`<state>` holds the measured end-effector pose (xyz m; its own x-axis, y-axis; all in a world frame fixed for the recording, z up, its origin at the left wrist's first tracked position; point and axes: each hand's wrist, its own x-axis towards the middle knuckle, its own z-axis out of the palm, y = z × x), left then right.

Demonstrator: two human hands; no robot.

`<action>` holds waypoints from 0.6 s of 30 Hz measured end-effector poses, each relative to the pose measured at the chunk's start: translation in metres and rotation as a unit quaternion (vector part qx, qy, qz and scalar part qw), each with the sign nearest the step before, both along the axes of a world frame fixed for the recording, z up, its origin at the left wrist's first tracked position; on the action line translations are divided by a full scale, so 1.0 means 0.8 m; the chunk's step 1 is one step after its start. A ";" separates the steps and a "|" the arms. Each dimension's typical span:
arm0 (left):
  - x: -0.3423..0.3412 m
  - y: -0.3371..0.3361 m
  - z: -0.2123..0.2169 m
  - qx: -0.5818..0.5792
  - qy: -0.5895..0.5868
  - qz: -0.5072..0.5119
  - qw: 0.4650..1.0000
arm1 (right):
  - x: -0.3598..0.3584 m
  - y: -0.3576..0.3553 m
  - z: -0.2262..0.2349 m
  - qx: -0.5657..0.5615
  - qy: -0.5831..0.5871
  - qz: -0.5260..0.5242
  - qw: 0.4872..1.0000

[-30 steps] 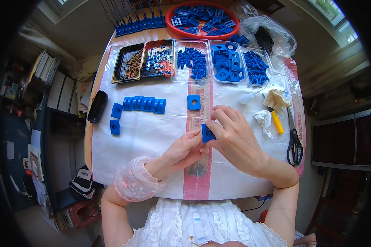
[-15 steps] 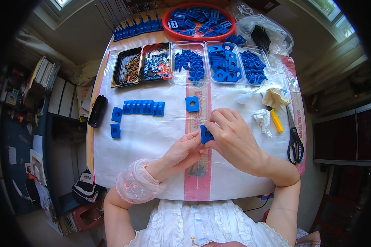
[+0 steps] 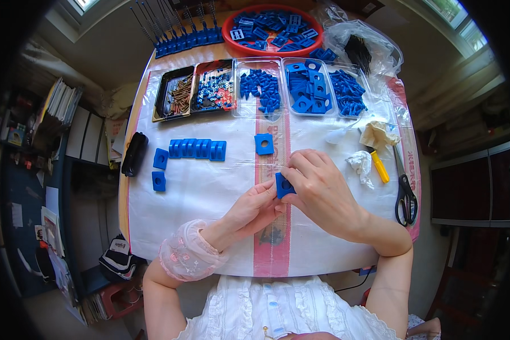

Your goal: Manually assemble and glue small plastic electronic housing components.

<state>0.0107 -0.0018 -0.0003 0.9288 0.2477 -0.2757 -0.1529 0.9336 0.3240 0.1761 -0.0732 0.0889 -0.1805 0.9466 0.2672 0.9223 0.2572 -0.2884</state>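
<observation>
A square blue plastic plate with a round hole [image 3: 281,185] is held between my two hands above the middle of the table. My left hand [image 3: 254,209] grips its left edge between thumb and fingers. On its other side my right hand [image 3: 318,184] is closed on it, with the fingertips over the upper edge and the thumb below; they hide part of the plate. Just beyond my hands a similar blue plate [image 3: 263,144] lies flat. To the left stands a row of several blue pieces [image 3: 197,148], with two more blue plates [image 3: 160,158] beside it.
Trays of screws [image 3: 179,96], small nuts [image 3: 214,85], blue cones [image 3: 259,85] and blue plates [image 3: 309,88] line the back. Behind them sits a red basin [image 3: 226,35] of blue parts. Scissors [image 3: 406,198], a yellow-handled tool [image 3: 381,167] and crumpled tissue [image 3: 361,165] lie right; a black case [image 3: 135,153] left.
</observation>
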 end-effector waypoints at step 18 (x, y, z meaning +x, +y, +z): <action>-0.001 0.000 -0.002 -0.001 -0.003 0.005 1.000 | 0.001 0.001 -0.001 0.006 0.006 0.005 1.000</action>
